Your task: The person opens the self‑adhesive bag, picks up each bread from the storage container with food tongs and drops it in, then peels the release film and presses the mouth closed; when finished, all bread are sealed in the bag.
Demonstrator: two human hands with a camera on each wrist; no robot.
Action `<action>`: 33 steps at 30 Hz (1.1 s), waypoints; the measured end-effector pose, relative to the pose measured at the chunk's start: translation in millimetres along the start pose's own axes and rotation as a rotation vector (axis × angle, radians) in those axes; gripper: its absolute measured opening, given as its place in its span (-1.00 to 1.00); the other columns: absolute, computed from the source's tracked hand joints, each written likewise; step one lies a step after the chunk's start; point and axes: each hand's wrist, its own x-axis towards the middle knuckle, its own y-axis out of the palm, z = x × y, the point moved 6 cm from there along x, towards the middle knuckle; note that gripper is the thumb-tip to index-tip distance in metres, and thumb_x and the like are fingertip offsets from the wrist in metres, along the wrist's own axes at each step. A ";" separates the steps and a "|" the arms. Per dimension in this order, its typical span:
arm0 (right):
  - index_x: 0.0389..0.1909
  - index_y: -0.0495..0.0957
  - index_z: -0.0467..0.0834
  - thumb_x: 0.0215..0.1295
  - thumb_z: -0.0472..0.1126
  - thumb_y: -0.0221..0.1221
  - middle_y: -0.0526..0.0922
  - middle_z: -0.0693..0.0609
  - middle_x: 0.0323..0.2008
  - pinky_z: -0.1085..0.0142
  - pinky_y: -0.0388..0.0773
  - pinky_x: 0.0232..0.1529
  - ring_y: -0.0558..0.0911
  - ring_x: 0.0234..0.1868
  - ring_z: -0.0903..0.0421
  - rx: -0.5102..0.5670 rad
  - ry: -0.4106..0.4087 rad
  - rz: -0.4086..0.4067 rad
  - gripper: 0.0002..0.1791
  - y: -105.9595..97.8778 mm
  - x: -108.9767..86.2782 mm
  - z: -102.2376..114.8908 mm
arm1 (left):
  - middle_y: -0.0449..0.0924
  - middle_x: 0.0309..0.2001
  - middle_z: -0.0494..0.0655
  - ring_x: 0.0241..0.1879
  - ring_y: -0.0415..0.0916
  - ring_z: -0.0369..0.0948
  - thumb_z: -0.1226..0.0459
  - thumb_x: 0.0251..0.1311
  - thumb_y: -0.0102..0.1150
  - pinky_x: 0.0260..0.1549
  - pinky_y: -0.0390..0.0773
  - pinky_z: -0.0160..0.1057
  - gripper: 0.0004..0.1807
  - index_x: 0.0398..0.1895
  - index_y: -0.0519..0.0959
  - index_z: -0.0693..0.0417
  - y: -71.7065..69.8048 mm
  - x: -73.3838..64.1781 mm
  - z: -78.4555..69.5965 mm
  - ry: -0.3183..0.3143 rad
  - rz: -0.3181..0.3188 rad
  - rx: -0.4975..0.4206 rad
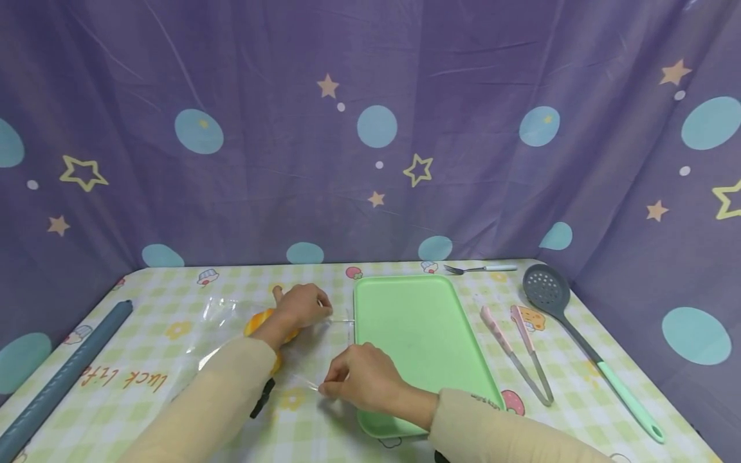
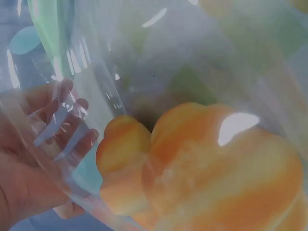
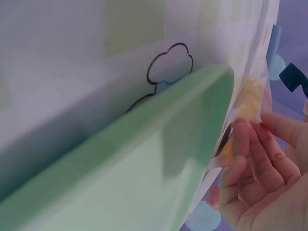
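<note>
A clear plastic bag (image 1: pixel 222 312) lies left of the green tray, with an orange-and-yellow, lobed, bread-like piece (image 2: pixel 216 168) inside it. My left hand (image 1: pixel 301 305) pinches the far side of the bag's right-hand edge. In the left wrist view its curled fingers (image 2: pixel 72 125) show through the film. With thumb and fingertips, my right hand (image 1: pixel 370 378) pinches the near corner of that same edge, above the tray's left side. Part of the bread-like piece is hidden by my left hand and sleeve in the head view.
The green tray (image 1: pixel 413 321) sits right beside the bag. Farther right are pink-handled tongs (image 1: pixel 523 354) and a slotted skimmer (image 1: pixel 596 354). A fork (image 1: pixel 480 269) lies at the back edge. A long blue-grey roll (image 1: pixel 66 379) lies at the left.
</note>
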 end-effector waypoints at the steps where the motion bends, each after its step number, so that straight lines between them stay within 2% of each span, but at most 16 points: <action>1: -0.55 0.78 0.02 0.20 -0.13 0.46 0.66 0.38 -0.62 0.46 0.44 -0.44 0.52 -0.54 0.45 0.005 0.001 -0.005 -0.85 -0.4 -0.1 0.2 | 0.75 -0.17 -0.10 -0.01 0.59 0.04 0.23 0.30 0.29 0.22 -0.08 0.47 -0.87 -0.28 0.80 -0.02 -1.5 -1.0 0.7 -0.003 -0.007 -0.009; 6: -0.55 0.76 0.05 0.19 -0.07 0.47 0.64 0.40 -0.59 0.46 0.46 -0.47 0.52 -0.53 0.46 -0.003 0.000 -0.073 -0.83 -5.3 -0.4 1.2 | 0.77 -0.24 -0.18 -0.10 0.63 -0.02 0.20 0.29 0.31 0.19 -0.08 0.48 -0.87 -0.31 0.81 -0.04 -11.8 -8.0 4.6 -0.017 -0.030 -0.074; 12: -0.57 0.75 0.05 0.20 -0.06 0.47 0.64 0.38 -0.59 0.46 0.47 -0.48 0.51 -0.54 0.44 0.033 -0.019 -0.174 -0.81 -13.7 -1.7 2.1 | 0.76 -0.09 -0.05 -0.01 0.62 0.05 0.14 0.27 0.34 0.19 -0.15 0.53 -0.84 -0.29 0.83 -0.03 -20.7 -9.5 12.0 -0.048 -0.049 -0.154; 15: -0.57 0.75 0.04 0.20 -0.07 0.47 0.65 0.37 -0.59 0.45 0.48 -0.48 0.52 -0.55 0.42 0.059 -0.029 -0.202 -0.81 -16.4 -2.0 2.7 | 0.75 -0.06 -0.01 0.00 0.61 0.06 0.13 0.30 0.34 0.18 -0.11 0.49 -0.82 -0.26 0.82 0.00 -24.0 -8.9 16.8 -0.055 -0.057 -0.183; 19: -0.55 0.76 0.04 0.20 -0.08 0.47 0.65 0.36 -0.58 0.44 0.49 -0.49 0.53 -0.56 0.41 0.081 -0.034 -0.228 -0.83 -20.0 -2.2 4.4 | 0.76 -0.06 -0.04 -0.04 0.60 0.04 0.11 0.34 0.31 0.12 0.00 0.40 -0.80 -0.21 0.82 -0.01 -32.0 -9.6 22.6 -0.041 -0.065 -0.218; 24: -0.52 0.75 0.05 0.20 -0.07 0.47 0.67 0.33 -0.56 0.43 0.51 -0.47 0.55 -0.56 0.38 0.093 -0.035 -0.281 -0.85 -28.3 -2.8 6.5 | 0.78 -0.16 -0.09 0.01 0.59 0.06 0.12 0.36 0.27 0.16 -0.04 0.52 -0.77 -0.16 0.81 0.02 -44.7 -11.2 29.6 -0.012 -0.085 -0.284; 26: -0.50 0.73 0.04 0.20 -0.09 0.48 0.69 0.30 -0.53 0.42 0.53 -0.44 0.57 -0.55 0.36 0.095 -0.043 -0.310 -0.85 -32.6 -2.7 7.3 | 0.78 -0.17 -0.08 0.08 0.55 0.09 0.11 0.38 0.26 0.19 -0.14 0.59 -0.75 -0.15 0.80 0.06 -49.5 -11.9 32.6 -0.007 -0.096 -0.325; 30: -0.47 0.71 0.01 0.21 -0.14 0.46 0.70 0.23 -0.49 0.41 0.56 -0.44 0.61 -0.52 0.29 0.103 -0.059 -0.360 -0.87 -41.2 -2.5 8.9 | 0.77 -0.18 -0.06 0.19 0.47 0.17 0.04 0.39 0.27 0.21 -0.25 0.59 -0.67 -0.11 0.77 0.12 -59.5 -14.3 40.0 -0.017 -0.137 -0.422; 31: -0.46 0.70 0.00 0.22 -0.16 0.46 0.70 0.23 -0.49 0.41 0.56 -0.43 0.62 -0.51 0.27 0.105 -0.063 -0.369 -0.87 -43.4 -2.5 9.6 | 0.78 -0.18 -0.05 0.20 0.47 0.17 0.05 0.38 0.28 0.24 -0.24 0.56 -0.66 -0.09 0.76 0.14 -61.7 -15.1 42.0 -0.020 -0.148 -0.462; 33: -0.44 0.69 -0.01 0.23 -0.19 0.45 0.70 0.21 -0.47 0.40 0.58 -0.41 0.64 -0.48 0.22 0.118 -0.075 -0.385 -0.88 -48.0 -2.4 10.8 | 0.77 -0.18 -0.06 0.20 0.47 0.17 0.04 0.38 0.28 0.31 -0.09 0.46 -0.63 -0.03 0.74 0.16 -65.8 -17.5 45.7 -0.026 -0.166 -0.526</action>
